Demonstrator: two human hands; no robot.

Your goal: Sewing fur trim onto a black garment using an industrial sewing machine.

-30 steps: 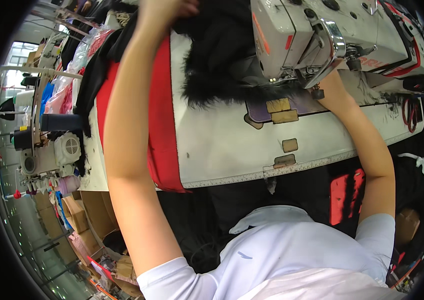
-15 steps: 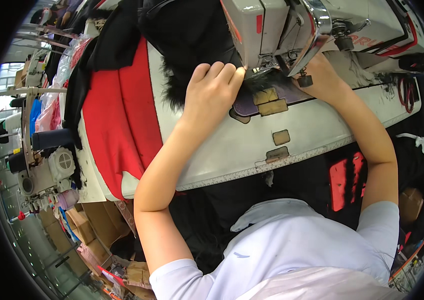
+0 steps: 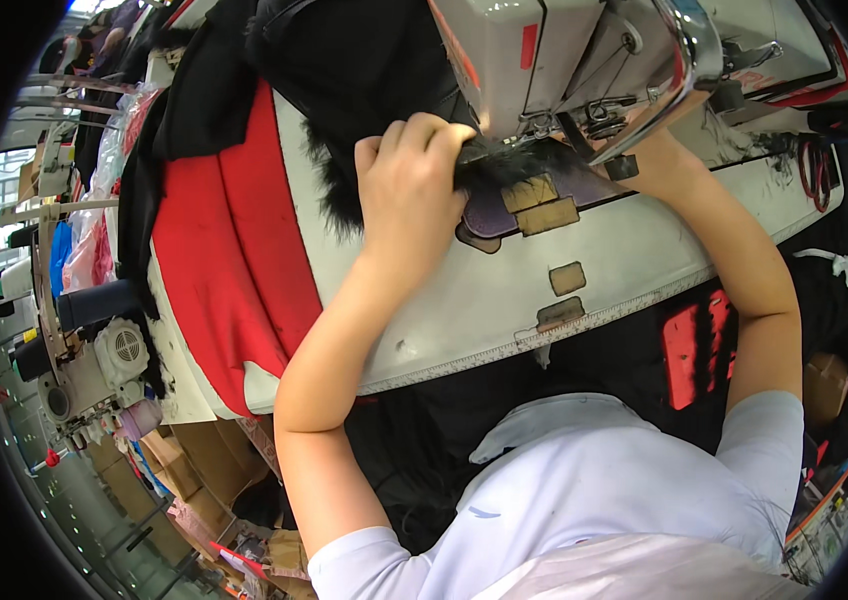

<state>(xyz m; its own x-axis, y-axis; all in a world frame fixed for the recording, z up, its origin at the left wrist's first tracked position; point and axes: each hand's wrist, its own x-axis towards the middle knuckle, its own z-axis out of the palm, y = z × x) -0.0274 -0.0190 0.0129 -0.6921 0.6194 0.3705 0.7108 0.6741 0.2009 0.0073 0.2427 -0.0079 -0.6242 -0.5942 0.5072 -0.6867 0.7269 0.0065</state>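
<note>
A white sewing machine [image 3: 514,65] stands over the worktable, its needle area close to both hands. Black fabric [image 3: 364,70] edged with black fur trim [image 3: 334,195] lies to the left of the machine head and runs under it. My left hand [image 3: 409,185] is closed at the fur edge, thumb and forefinger pinching it just left of the presser foot. On the far side of a chrome bar, my right hand [image 3: 659,165] is beside the needle area. The machine's parts hide its fingers and whatever they touch.
Red fabric [image 3: 229,240] hangs over the table's left side, with black fabric [image 3: 209,90] above it. A measuring tape [image 3: 434,375] runs along the table's near edge [image 3: 384,355]. A small motor unit [image 3: 124,345] stands at the far left, above cardboard boxes [image 3: 214,455].
My left hand has shifted slightly left, its fingers still curled on the fur edge. My right hand stays behind the chrome bar. The whole view has tilted a little.
</note>
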